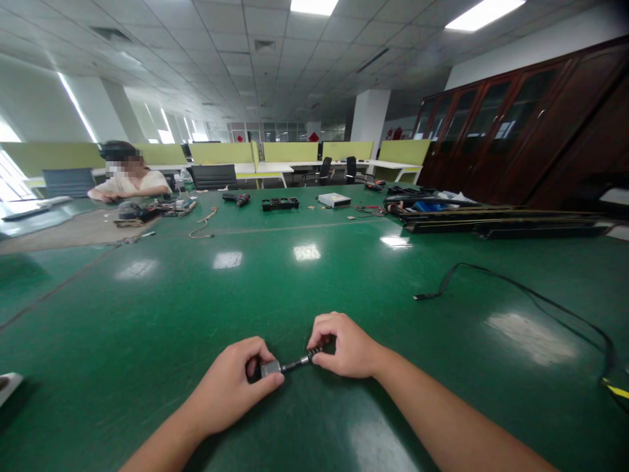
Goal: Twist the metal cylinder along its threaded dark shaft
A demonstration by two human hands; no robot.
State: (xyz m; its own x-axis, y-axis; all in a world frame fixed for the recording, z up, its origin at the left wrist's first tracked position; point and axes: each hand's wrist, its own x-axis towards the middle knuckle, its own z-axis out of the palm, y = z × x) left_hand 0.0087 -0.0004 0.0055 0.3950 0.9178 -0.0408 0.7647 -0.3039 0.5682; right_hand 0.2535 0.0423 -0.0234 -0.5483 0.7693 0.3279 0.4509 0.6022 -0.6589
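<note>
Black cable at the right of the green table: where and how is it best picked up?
Pinch the plug at its left end, coming from above, probably with the right hand. That end lies on the table with bare surface around it, and looks firmer than the limp, curving cable; a mid-length grip would likely leave the plug dangling.

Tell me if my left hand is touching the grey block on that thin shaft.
Touching. The head view shows your left hand gripping the grey block, thumb along its near side, fingers at its far side.
</note>
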